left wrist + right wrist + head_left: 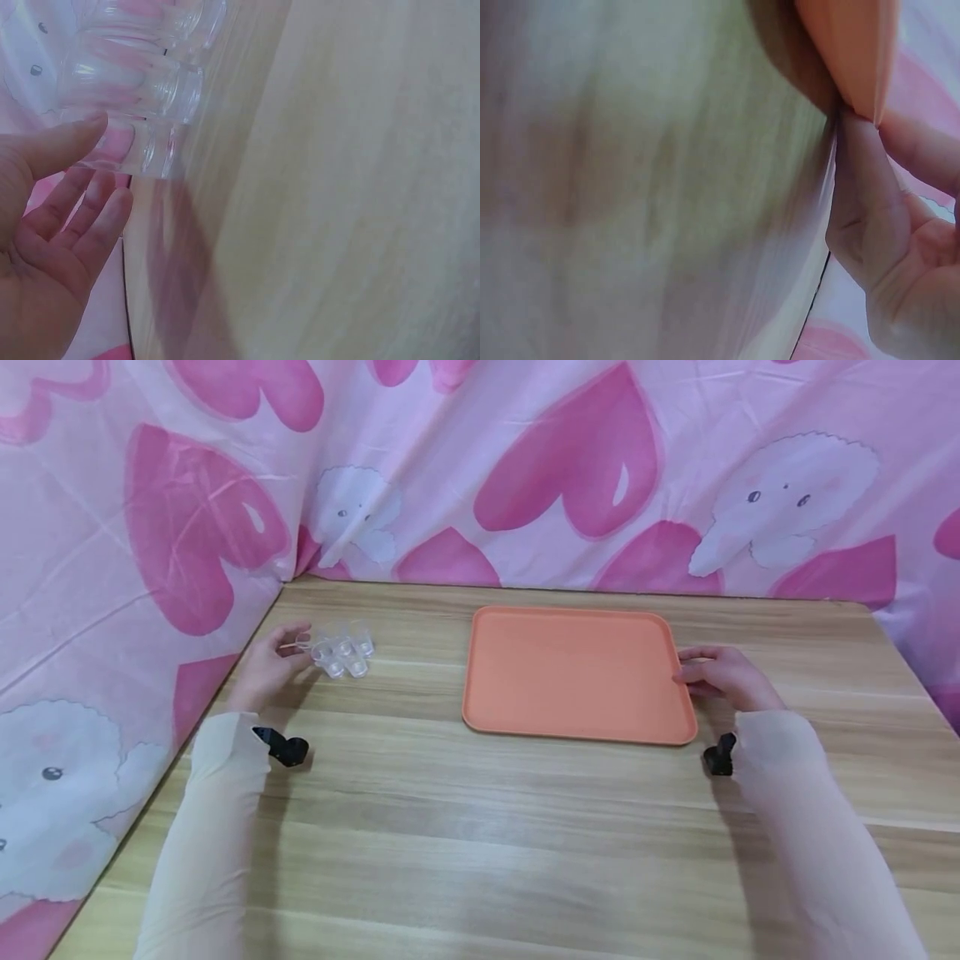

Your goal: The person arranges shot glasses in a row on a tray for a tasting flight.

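An orange tray (577, 672) lies on the wooden table, its right edge pinched by my right hand (723, 677). In the right wrist view, the thumb and fingers of my right hand (900, 240) meet at the edge of the tray (855, 52). At the back left is a tight cluster of small clear cups (343, 649). My left hand (270, 664) holds the cluster's left side. The left wrist view has the thumb of my left hand (60, 217) against an end cup (139, 146); the index finger is hidden behind it, and the other fingers are loosely bent.
The wooden table (450, 827) has a patterned pink curtain (420, 468) along its back and left edges. Small black devices (288, 750) are at both wrists, by the light sleeves.
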A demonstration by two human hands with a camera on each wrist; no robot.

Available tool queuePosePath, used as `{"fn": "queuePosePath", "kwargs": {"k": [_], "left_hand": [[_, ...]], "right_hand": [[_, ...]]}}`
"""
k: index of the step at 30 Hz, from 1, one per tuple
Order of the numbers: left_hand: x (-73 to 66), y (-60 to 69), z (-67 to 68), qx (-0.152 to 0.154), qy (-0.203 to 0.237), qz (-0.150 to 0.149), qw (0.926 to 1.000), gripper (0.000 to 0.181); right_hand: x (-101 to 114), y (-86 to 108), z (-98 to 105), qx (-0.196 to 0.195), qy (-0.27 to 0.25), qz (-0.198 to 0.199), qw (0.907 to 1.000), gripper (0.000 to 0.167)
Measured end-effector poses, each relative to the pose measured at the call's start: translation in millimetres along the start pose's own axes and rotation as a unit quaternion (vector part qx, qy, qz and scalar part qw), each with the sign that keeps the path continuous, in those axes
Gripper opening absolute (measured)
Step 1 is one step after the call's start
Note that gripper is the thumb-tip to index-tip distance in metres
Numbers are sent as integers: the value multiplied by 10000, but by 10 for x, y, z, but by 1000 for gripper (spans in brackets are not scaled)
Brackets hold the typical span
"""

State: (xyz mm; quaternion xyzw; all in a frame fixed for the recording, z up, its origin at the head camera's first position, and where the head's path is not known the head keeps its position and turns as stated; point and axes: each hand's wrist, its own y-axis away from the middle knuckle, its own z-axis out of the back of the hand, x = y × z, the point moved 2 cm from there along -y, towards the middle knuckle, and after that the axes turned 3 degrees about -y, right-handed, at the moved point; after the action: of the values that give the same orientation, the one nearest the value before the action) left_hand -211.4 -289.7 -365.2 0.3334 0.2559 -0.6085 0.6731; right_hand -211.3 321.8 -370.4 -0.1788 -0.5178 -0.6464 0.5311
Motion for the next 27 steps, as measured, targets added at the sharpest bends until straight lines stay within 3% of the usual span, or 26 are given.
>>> {"fn": "queuePosePath", "kwargs": {"k": [4, 11, 15, 19, 27], "left_hand": [[31, 12, 6, -174, -17, 72, 9998, 59], [58, 71, 61, -874, -3, 25, 9962, 57], [17, 93, 108, -1006, 96, 97, 9948, 59], [-81, 105, 141, -1096, 247, 67, 9937, 60], [-404, 110, 121, -1489, 276, -443, 9875, 52]], "right_hand": [[13, -3, -3, -17, 109, -77, 9999, 62], [35, 0, 1, -86, 279, -162, 9994, 61], [45, 7, 0, -183, 365, -202, 9990, 60], [44, 10, -7, -291, 404, -193, 9986, 59], [51, 3, -39, -375, 371, -125, 9985, 58]]}}
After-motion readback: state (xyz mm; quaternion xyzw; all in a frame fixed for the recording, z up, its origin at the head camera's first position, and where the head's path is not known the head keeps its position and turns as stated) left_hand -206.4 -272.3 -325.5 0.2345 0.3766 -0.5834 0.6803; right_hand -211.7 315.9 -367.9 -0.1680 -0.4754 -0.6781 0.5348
